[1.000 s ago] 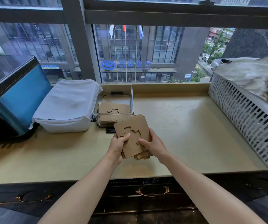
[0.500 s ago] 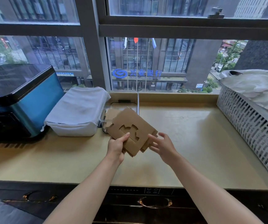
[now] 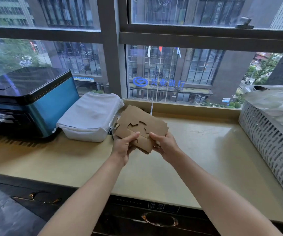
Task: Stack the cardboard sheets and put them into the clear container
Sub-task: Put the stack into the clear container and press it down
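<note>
A stack of brown cardboard sheets [image 3: 144, 125] with jagged cut-outs is held flat above the counter, in front of the clear container [image 3: 150, 106]. My left hand [image 3: 125, 144] grips the stack's near left edge and my right hand [image 3: 164, 144] grips its near right edge. The stack hides most of the container, so only its rim and right wall show by the window sill. What lies inside the container is hidden.
A white tub covered with a white cloth [image 3: 89, 116] stands left of the container, and a blue and black appliance [image 3: 24, 101] beyond it. A white slotted basket [image 3: 270, 143] fills the right side. The beige counter [image 3: 205, 150] stretches between them.
My right hand, which had let go half a second ago, is holding the stack again. The sheets have turned flatter and sit over the container's front.
</note>
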{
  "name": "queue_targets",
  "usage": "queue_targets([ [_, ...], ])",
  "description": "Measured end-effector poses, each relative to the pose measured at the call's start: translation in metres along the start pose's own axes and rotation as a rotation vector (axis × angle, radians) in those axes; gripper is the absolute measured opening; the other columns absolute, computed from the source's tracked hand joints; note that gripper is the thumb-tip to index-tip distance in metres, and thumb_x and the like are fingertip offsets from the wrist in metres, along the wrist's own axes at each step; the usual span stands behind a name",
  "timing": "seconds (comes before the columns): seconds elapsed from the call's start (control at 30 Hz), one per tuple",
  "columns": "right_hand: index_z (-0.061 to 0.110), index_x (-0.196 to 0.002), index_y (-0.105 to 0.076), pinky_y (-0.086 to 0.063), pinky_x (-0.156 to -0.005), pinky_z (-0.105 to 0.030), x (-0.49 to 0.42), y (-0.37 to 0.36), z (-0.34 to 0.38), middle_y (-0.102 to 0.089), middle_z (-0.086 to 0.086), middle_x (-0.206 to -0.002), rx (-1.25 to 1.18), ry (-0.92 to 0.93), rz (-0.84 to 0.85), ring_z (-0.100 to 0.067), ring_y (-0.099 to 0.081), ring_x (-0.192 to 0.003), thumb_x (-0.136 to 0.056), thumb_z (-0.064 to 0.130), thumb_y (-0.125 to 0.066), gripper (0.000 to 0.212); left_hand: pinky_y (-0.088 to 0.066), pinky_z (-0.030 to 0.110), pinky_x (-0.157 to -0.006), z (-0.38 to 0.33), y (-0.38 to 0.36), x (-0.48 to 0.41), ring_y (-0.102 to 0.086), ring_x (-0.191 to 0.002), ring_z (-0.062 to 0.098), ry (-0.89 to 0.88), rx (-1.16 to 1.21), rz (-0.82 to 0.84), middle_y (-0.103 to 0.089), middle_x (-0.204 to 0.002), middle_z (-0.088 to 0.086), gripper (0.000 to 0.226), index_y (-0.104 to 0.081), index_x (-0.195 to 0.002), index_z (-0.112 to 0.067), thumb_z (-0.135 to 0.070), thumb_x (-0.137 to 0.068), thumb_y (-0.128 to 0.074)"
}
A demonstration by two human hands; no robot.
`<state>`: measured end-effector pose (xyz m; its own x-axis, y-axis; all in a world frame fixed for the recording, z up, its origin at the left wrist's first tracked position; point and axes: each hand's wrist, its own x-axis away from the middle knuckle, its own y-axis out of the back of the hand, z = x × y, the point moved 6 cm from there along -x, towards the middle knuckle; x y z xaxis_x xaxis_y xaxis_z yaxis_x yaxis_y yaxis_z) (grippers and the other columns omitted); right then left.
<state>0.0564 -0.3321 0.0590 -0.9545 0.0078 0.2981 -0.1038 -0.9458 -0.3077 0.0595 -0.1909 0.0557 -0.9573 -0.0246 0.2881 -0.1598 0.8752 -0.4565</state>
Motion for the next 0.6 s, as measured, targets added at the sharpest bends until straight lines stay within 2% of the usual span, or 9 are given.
queue_targets([
  [0.13, 0.010, -0.121, -0.048, -0.052, -0.065, -0.030, -0.015, -0.004, 0.020, -0.061, -0.004, -0.092, 0.042, -0.001, -0.030, -0.015, -0.060, -0.075, -0.086, -0.001, -0.059, 0.038, -0.053, 0.024, -0.049, -0.032, 0.018, -0.021, -0.058, -0.075, 0.016, 0.004, -0.051, -0.046, -0.058, -0.093, 0.004, 0.045, -0.044, -0.119, -0.014, -0.012, -0.079, -0.066],
  [0.23, 0.013, -0.112, -0.047, -0.051, -0.067, -0.030, -0.031, -0.008, 0.033, -0.060, -0.002, -0.088, 0.127, -0.012, -0.026, -0.014, -0.059, -0.074, -0.086, 0.000, -0.060, 0.032, -0.049, 0.021, -0.048, -0.056, 0.026, -0.043, -0.057, -0.069, 0.015, -0.016, -0.299, -0.036, -0.059, -0.083, 0.002, 0.047, -0.045, -0.127, -0.006, -0.021, -0.086, -0.060],
  [0.4, 0.010, -0.110, -0.044, -0.050, -0.082, -0.038, -0.065, -0.020, 0.047, -0.060, -0.004, -0.091, 0.233, -0.021, -0.019, -0.016, -0.060, -0.075, -0.085, 0.000, -0.061, 0.032, -0.046, 0.024, -0.059, -0.080, 0.020, -0.086, -0.055, -0.068, 0.015, -0.016, -0.650, 0.064, -0.060, -0.082, 0.001, 0.037, -0.054, -0.120, -0.005, -0.028, -0.091, -0.054],
  [0.47, 0.009, -0.115, -0.043, -0.051, -0.082, -0.038, -0.083, -0.023, 0.051, -0.059, -0.005, -0.096, 0.284, -0.015, -0.027, -0.017, -0.061, -0.077, -0.084, 0.001, -0.063, 0.038, -0.047, 0.025, -0.057, -0.087, 0.017, -0.105, -0.055, -0.066, 0.015, 0.004, -0.759, 0.082, -0.059, -0.087, 0.005, 0.030, -0.051, -0.114, -0.009, -0.029, -0.091, -0.052],
  [0.53, 0.006, -0.122, -0.039, -0.053, -0.079, -0.038, -0.101, -0.024, 0.054, -0.058, -0.006, -0.100, 0.337, -0.008, -0.069, -0.022, -0.063, -0.086, -0.081, 0.002, -0.067, 0.049, -0.047, 0.026, -0.056, -0.090, 0.018, -0.127, -0.054, -0.064, 0.015, 0.013, -0.851, 0.080, -0.059, -0.088, 0.007, 0.030, -0.048, -0.111, -0.008, -0.030, -0.091, -0.053],
  [0.6, 0.004, -0.125, -0.037, -0.055, -0.077, -0.038, -0.122, -0.023, 0.056, -0.056, -0.011, -0.113, 0.420, -0.011, -0.135, -0.029, -0.062, -0.102, -0.078, 0.003, -0.071, 0.057, -0.046, 0.026, -0.057, -0.088, 0.019, -0.148, -0.054, -0.062, 0.015, 0.017, -0.936, 0.080, -0.058, -0.080, 0.005, 0.027, -0.049, -0.103, -0.007, -0.030, -0.090, -0.053],
])
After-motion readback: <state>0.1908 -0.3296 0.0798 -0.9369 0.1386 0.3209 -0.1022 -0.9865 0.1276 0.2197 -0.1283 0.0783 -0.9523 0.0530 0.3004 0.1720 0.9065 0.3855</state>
